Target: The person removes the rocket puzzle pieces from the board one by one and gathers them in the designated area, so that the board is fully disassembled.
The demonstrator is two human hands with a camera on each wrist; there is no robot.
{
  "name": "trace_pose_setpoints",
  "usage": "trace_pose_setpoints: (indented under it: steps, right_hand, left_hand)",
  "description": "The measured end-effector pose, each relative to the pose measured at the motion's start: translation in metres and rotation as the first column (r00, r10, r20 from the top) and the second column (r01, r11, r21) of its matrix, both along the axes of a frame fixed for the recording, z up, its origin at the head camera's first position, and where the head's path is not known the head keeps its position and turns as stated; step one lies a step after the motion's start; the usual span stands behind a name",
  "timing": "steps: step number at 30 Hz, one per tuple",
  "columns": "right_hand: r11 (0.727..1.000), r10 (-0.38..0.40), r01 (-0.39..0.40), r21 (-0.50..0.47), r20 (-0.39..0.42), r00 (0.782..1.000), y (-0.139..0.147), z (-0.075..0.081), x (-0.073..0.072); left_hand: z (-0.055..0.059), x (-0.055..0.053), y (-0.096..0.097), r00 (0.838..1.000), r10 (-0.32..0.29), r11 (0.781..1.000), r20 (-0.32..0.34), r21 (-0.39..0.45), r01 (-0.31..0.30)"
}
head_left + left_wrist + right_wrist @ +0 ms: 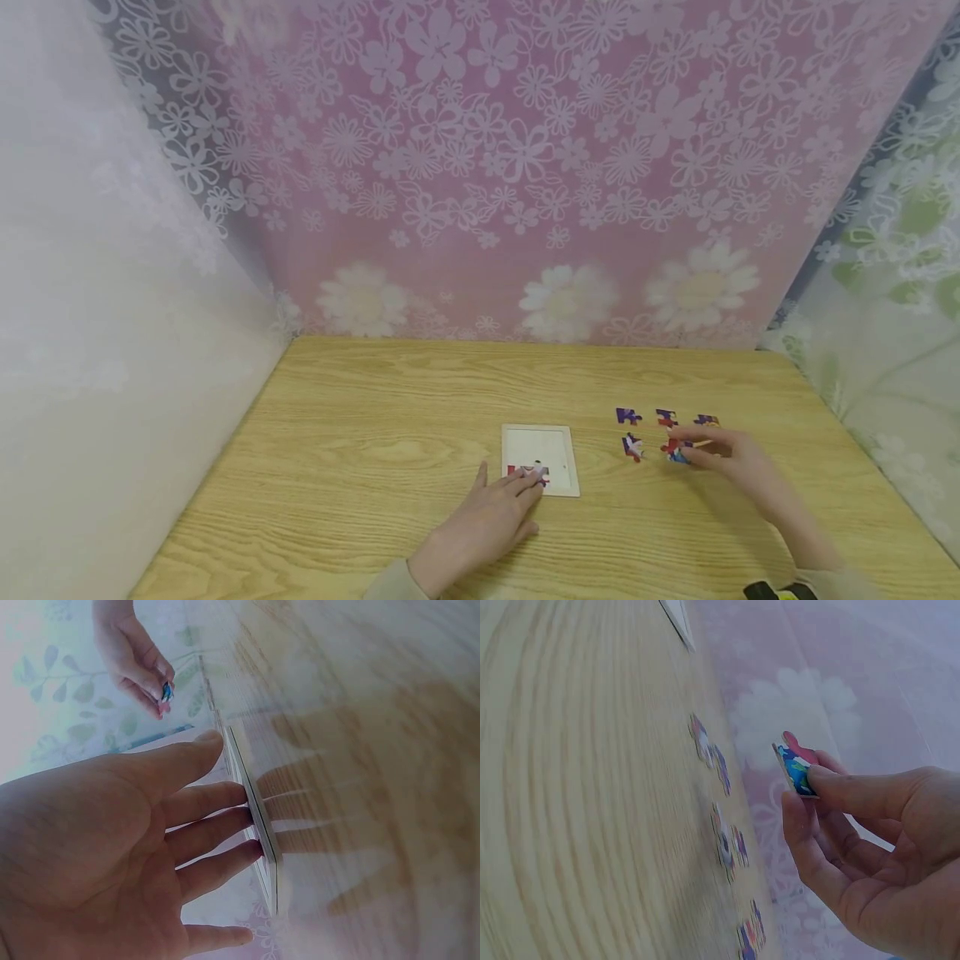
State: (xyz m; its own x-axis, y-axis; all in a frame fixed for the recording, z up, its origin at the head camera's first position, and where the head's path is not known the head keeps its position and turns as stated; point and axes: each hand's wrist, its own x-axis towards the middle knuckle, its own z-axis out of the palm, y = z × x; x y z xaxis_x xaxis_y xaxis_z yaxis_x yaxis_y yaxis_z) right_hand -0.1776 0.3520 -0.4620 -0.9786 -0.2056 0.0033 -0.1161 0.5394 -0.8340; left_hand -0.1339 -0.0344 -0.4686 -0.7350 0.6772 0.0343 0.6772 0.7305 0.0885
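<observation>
My right hand (pixel 738 462) pinches a jigsaw piece (pixel 796 769) between thumb and fingers, raised over the table at the right. Its face is blue, green and red, with a rounded red knob. Spread over the lower left of a shallow pale puzzle tray (pixel 555 442), my left hand (pixel 491 512) has its fingers nearly straight. Their tips rest on red and white jigsaw pieces (pixel 540 473) along the tray's near edge, partly hiding them. In the left wrist view, the fingertips meet the tray (pixel 259 825) and the thumb stands apart.
Loose pieces lie right of the tray: a purple one (pixel 628 416), a purple and red one (pixel 666 417), a purple and orange one (pixel 706 420) and a white and purple one (pixel 633 447). The wood-grain table (pixel 390 417) meets a flowered pink curtain (pixel 480 275) behind.
</observation>
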Motion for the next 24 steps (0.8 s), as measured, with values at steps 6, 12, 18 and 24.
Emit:
trace_pose_setpoints:
  steps: [6,12,18,24]
  right_hand:
    - [0.999,-0.027,0.026,0.02,0.034,0.999,0.026,0.002,0.005]
    - [0.99,-0.088,0.085,0.116,0.023,0.996,0.049,-0.001,0.011]
    - [0.977,-0.117,0.112,0.179,0.022,0.993,0.064,-0.005,0.018]
    - [0.97,-0.109,0.079,0.23,0.123,0.986,0.072,-0.009,0.024]
  left_hand:
    - [-0.001,-0.001,0.0,1.0,-0.001,1.0,0.003,-0.002,0.001]
    - [-0.002,-0.001,0.0,1.0,0.001,1.0,0.008,0.005,-0.001]
    - [-0.003,-0.001,0.0,1.0,0.002,1.0,0.009,0.006,-0.002]
    - [-0.002,0.0,0.0,1.0,0.004,1.0,0.005,0.007,-0.004]
